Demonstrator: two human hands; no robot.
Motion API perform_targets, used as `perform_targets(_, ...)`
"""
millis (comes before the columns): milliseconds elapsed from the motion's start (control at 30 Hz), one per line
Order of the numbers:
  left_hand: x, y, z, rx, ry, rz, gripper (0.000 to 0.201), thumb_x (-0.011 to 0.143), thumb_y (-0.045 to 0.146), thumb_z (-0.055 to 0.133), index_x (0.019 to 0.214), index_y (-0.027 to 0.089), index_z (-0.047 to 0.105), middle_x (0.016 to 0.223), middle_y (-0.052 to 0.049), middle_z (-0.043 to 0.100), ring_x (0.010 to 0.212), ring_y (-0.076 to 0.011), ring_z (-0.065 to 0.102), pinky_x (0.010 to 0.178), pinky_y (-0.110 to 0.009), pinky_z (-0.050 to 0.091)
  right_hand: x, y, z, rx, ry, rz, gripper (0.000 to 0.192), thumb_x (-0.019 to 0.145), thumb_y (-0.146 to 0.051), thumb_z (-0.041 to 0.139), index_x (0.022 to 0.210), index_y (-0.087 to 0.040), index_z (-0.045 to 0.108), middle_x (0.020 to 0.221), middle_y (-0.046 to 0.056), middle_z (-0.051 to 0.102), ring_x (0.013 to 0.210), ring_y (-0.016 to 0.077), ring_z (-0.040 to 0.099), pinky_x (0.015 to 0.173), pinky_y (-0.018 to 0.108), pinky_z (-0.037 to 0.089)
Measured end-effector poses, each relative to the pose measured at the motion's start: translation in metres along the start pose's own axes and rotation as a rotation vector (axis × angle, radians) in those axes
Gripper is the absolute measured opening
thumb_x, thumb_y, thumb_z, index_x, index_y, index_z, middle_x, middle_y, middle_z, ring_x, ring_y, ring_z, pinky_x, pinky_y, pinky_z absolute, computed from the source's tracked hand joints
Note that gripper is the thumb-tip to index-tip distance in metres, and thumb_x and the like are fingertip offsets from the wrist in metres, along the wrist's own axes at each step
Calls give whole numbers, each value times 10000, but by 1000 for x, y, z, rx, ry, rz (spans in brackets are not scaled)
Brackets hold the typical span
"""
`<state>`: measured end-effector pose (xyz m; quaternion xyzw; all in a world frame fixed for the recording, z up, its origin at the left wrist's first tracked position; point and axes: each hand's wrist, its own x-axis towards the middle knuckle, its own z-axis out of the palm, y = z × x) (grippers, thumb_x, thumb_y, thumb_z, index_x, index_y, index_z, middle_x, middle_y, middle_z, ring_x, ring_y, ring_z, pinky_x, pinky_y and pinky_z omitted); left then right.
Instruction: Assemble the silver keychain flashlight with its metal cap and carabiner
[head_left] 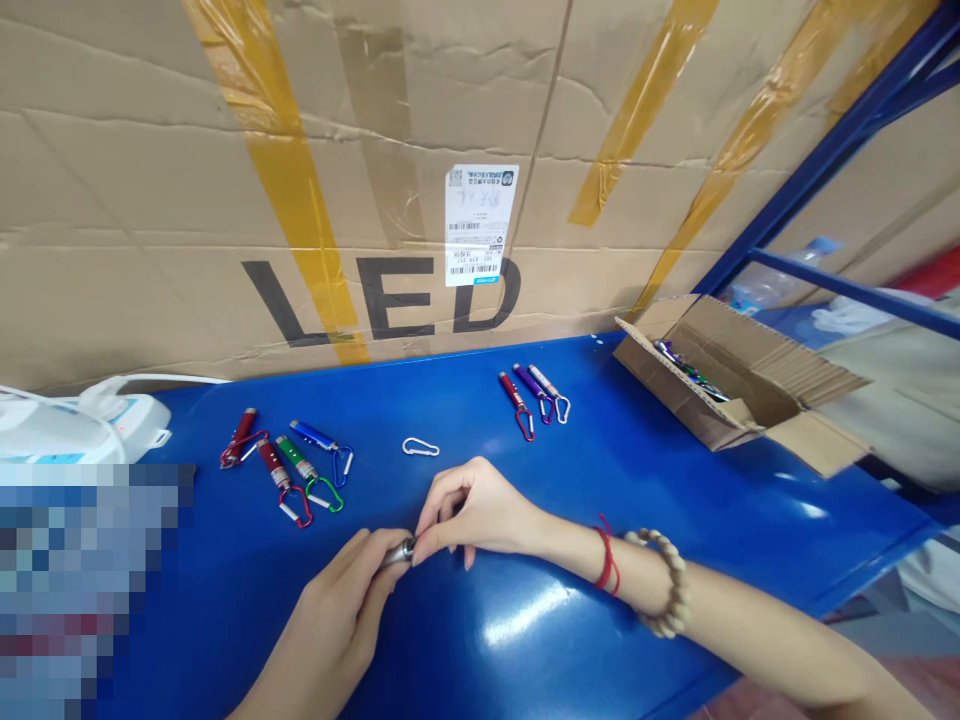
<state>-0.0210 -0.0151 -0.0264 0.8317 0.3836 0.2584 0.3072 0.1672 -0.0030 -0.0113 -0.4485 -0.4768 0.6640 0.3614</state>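
My left hand (334, 605) is closed around a small silver keychain flashlight (397, 554), with just its end showing past the fingers. At that end, the thumb and fingertips of my right hand (480, 510) are pinched together on the tip; what exactly lies between them is hidden. A loose silver carabiner clip (421, 448) lies on the blue table just beyond my hands. To the left rest several keychain flashlights with carabiners, among them a green one (301, 462) and a blue one (315, 436).
Three more flashlights, including a purple one (529, 384), lie farther back. An open cardboard box (667, 395) with flashlights inside stands at the right. A white power strip (135, 425) sits at the left. Behind the blue table (600, 480) rises a large taped carton (405, 130).
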Motion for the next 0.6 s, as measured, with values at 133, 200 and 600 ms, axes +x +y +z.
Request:
perform_targets(133, 0, 1, -1, -6, -37, 10, 185, 930, 248, 326, 901, 214, 505, 709, 18, 503, 594, -99, 480, 556, -178, 370, -3, 4, 2, -7, 9, -6, 346, 453, -296, 819, 663, -72, 660, 553, 1, 552, 423, 59, 498, 358, 143, 471)
perform_targets(200, -1, 2, -1, -15, -63, 28, 184, 928, 214, 322, 895, 208, 502, 728, 18, 511, 626, -99, 490, 582, -181, 371, -6, 5, 4, -23, 33, 9, 345, 461, -304, 817, 658, -69, 658, 580, 12, 563, 433, 66, 508, 359, 150, 475)
perform_targets(600, -4, 2, -1, 102, -118, 86, 196, 923, 154, 301, 863, 154, 488, 730, -14, 536, 654, -137, 499, 603, -238, 373, -13, 9, 10, -174, 91, 5, 272, 509, -301, 801, 609, -88, 665, 640, 21, 543, 454, 80, 536, 365, 160, 496)
